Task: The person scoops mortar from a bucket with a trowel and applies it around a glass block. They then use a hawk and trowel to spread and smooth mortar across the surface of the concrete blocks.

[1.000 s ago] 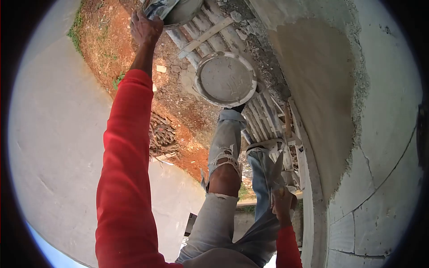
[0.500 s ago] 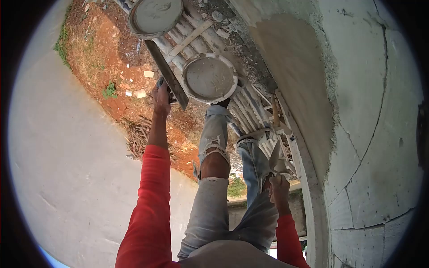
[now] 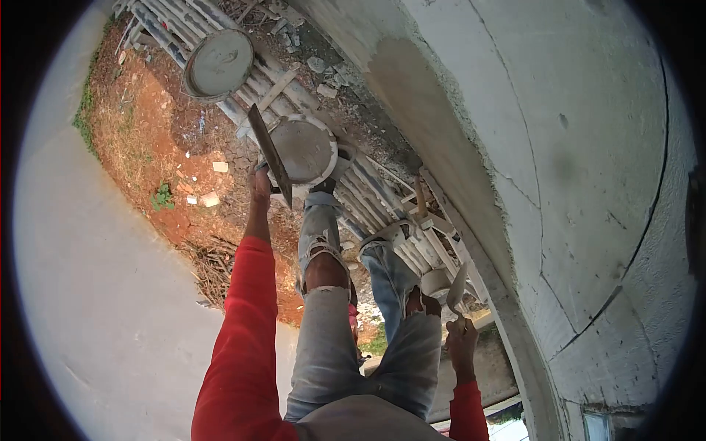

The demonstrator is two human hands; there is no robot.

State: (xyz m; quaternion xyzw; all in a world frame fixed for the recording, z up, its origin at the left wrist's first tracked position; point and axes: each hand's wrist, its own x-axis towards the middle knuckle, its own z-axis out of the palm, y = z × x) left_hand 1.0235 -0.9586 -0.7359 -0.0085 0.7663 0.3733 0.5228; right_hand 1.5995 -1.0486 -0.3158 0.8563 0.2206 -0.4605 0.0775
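Note:
My left hand (image 3: 260,182) is closed around the handle of a long plastering float (image 3: 269,154), seen nearly edge-on. The float's blade overlaps the left rim of the nearer round pan (image 3: 334,156), which holds grey wet mortar. Down at the right, beside my knee, my right hand (image 3: 461,345) grips a pointed trowel (image 3: 457,285), blade upward in the view. Its handle is mostly hidden in my fingers. A wet, darker plaster patch (image 3: 434,110) covers part of the wall to the right.
Wooden poles (image 3: 364,202) form the scaffold platform under my feet. A second mortar pan (image 3: 193,92) stands farther along it. The curved, cracked wall (image 3: 588,169) rises at right. Red soil (image 3: 147,132) with rubble and a brushwood pile (image 3: 213,268) lies below on the left.
The view has shifted, so pans and scaffold appear farther left. The float now overlaps the nearer pan's rim instead of lying beside it. Between my legs, something pink-red has come into view.

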